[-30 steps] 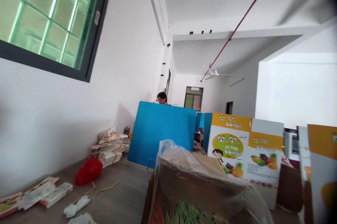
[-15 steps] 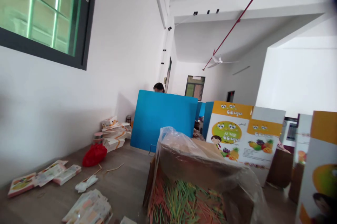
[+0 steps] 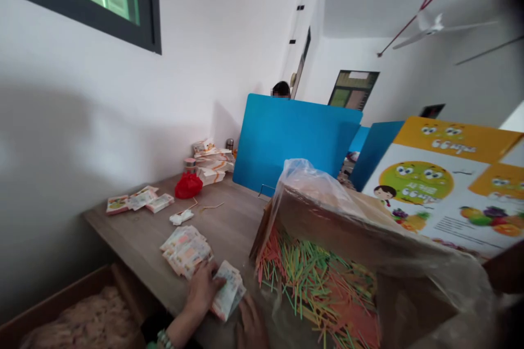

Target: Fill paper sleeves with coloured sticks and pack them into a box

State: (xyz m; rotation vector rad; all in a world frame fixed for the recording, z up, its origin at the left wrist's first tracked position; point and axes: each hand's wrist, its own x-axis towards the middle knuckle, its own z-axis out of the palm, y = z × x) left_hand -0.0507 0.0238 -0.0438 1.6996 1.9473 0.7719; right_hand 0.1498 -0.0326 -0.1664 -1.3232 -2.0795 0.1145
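On the table, a small stack of printed packets [image 3: 228, 290] lies between my two hands. My left hand [image 3: 200, 290] is at its left side, the thumb touching the stack and the other fingers apart from the thumb, by the edge of a larger pile of packets [image 3: 186, 249]. At the stack's right lower edge is my right hand [image 3: 250, 323], fingers stretched out and partly cut off by the frame's bottom. Right of the hands stands an open carton [image 3: 319, 212] lined with clear plastic, holding many thin green, red and yellow sticks [image 3: 303, 267].
Farther back lie flat printed boxes [image 3: 141, 199], a crumpled white wrapper [image 3: 181, 218], a red plastic bag [image 3: 188, 185] and stacked cartons [image 3: 213, 163]. A blue divider [image 3: 297, 144] has a person's head behind it. Printed fruit cartons [image 3: 413, 174] stand right; a filled box [image 3: 82, 316] sits lower left.
The view has tilted down and turned left, so the table things appear higher and farther right. Both hands and the small packet stack between them have come into view.
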